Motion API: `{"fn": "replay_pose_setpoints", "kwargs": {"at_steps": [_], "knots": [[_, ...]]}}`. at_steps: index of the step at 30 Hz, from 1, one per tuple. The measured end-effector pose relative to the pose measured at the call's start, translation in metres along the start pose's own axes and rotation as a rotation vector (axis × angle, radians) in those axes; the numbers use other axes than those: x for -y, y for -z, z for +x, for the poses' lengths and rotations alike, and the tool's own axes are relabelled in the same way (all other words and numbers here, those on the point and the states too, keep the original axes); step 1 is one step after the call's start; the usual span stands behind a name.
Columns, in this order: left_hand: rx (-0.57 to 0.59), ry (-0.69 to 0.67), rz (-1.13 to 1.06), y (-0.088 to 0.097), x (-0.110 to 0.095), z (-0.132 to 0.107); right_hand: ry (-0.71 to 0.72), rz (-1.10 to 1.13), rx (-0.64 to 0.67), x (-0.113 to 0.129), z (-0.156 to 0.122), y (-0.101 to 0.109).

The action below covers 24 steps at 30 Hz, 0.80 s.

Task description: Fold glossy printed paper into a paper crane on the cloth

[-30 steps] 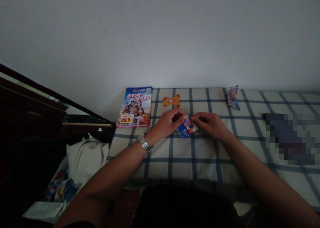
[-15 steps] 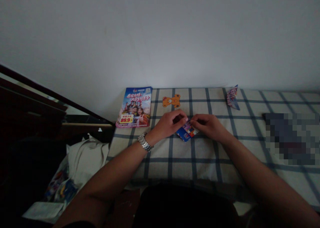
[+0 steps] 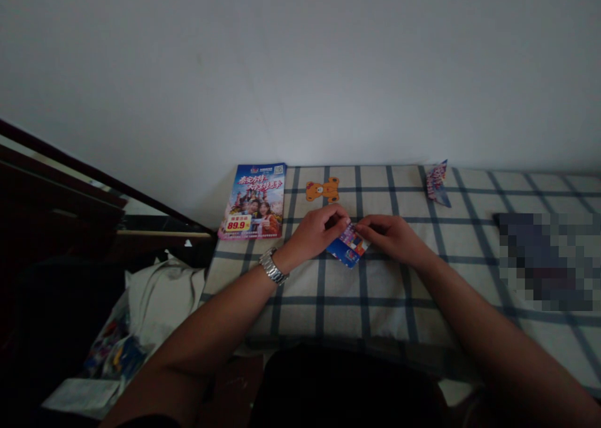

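Note:
Between my hands is a small folded paper flyer [image 3: 350, 248], printed in blue, purple and orange. My left hand [image 3: 323, 228] is closed, its thumb and fingers pinching the flyer's upper left edge. On the other side, my right hand [image 3: 392, 235] pinches the upper right edge with thumb and forefinger. The flyer is held tilted just above the checked cloth [image 3: 300, 278]. A stack of matching flyers [image 3: 256, 199] lies to the left of my hands. Beyond them, a flat orange bear cutout or print [image 3: 322, 191] shows on the cloth.
A folded colourful paper piece [image 3: 437, 184] stands near the wall at the back right. A dark blurred-out object [image 3: 544, 259] lies at the right. White and plastic bags [image 3: 162, 296] sit lower left, beside a dark wooden rail [image 3: 94, 174].
The flyer has turned slightly in my fingers, and more of its printed face shows. Both hands stay in nearly the same place, still pinching it.

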<state>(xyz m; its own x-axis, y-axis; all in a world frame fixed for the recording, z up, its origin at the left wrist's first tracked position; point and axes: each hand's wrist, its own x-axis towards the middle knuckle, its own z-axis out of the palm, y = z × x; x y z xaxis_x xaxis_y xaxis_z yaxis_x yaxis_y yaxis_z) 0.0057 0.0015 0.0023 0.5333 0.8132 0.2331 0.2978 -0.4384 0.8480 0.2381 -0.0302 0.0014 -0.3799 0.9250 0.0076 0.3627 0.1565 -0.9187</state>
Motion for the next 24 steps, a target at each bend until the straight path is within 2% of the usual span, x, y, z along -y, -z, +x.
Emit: {"fn": "replay_pose_setpoints", "kwargs": {"at_steps": [8,17,24], "knots": [[0.023,-0.003,0.003,0.0004,-0.0048,-0.0007,0.006,-0.056,-0.012,0.0028,-0.0026,0.0005],[0.145,-0.010,-0.021,-0.0004,-0.0086,-0.0020,0.051,-0.115,0.002,0.0090,-0.0030,0.0003],[0.110,0.006,-0.006,0.0027,-0.0064,-0.0012,0.028,-0.062,0.010,0.0027,-0.0024,-0.0005]]}}
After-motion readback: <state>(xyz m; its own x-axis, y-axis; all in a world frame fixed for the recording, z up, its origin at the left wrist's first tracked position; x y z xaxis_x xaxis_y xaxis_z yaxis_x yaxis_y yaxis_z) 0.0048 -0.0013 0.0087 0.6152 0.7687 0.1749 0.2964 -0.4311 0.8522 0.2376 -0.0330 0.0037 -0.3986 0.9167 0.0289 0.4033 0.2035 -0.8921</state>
